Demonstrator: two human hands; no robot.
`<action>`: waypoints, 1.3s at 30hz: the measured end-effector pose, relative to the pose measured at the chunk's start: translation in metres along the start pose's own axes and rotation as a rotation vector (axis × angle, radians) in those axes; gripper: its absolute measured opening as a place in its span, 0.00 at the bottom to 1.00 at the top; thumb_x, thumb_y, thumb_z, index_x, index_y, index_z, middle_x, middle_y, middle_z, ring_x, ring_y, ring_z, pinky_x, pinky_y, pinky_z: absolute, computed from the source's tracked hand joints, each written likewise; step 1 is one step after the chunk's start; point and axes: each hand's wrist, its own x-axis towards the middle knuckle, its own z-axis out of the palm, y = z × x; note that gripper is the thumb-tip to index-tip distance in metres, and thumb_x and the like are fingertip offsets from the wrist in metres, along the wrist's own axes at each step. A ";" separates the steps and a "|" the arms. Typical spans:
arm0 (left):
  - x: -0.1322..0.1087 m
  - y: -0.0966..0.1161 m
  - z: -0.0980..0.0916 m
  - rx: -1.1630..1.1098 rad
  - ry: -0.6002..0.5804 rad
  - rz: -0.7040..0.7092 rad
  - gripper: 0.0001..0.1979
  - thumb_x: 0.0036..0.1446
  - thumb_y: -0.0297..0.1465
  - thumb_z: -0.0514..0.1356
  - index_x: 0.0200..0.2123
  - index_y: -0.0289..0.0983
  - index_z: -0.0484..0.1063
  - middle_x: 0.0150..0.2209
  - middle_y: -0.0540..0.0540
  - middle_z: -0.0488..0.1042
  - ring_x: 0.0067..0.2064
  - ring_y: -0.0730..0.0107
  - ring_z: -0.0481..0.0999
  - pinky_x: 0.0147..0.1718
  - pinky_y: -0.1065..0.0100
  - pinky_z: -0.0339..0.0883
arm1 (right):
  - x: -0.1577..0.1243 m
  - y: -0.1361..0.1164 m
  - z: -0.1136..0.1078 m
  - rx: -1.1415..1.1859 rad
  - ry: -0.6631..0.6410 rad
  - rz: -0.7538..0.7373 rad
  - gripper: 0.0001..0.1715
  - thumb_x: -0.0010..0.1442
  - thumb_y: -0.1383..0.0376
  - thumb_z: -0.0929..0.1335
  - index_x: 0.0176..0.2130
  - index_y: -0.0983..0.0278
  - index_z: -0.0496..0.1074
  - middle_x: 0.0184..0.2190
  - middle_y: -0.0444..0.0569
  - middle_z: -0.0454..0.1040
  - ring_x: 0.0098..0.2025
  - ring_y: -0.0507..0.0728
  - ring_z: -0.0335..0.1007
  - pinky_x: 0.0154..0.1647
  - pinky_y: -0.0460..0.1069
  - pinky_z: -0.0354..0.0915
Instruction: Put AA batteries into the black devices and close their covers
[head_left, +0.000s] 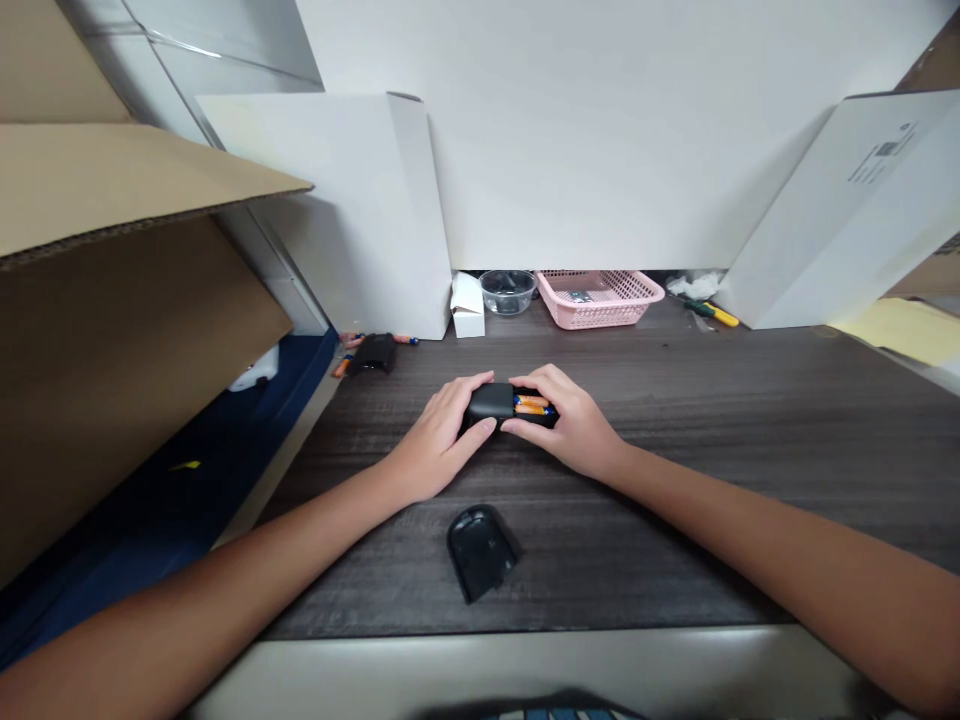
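A black wireless mouse [491, 403] sits on the dark wood-grain surface [675, 520], near the middle and held between both hands. Its matte, rounded shell stops short of the end toward the right hand, leaving the compartment open. Two orange batteries [532, 405] with dark blue bands lie side by side inside it. The left hand [439, 437] curves over the rounded end, with its fingers across the top and its thumb along the near side. The right hand [562, 420] cups the open end, its fingers curled around the mouse just beside the batteries. A black curved cover [481, 552] lies on the surface nearer the person, well apart from both hands. Farther off stand a pink plastic basket [637, 290] and a glass bowl [508, 291].
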 end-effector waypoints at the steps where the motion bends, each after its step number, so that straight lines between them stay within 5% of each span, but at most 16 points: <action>1: 0.000 0.000 0.000 0.006 -0.004 -0.002 0.27 0.76 0.42 0.53 0.72 0.42 0.56 0.71 0.39 0.66 0.71 0.52 0.64 0.71 0.49 0.58 | 0.000 0.000 0.000 0.000 0.000 0.002 0.28 0.66 0.50 0.75 0.60 0.57 0.72 0.50 0.53 0.76 0.52 0.63 0.76 0.56 0.59 0.74; 39: 0.002 -0.001 -0.001 -0.014 0.034 -0.080 0.23 0.71 0.41 0.58 0.64 0.40 0.61 0.63 0.38 0.69 0.65 0.50 0.69 0.65 0.50 0.63 | 0.001 -0.006 0.000 -0.159 -0.157 0.073 0.27 0.69 0.49 0.71 0.60 0.59 0.70 0.50 0.54 0.77 0.52 0.65 0.72 0.56 0.61 0.66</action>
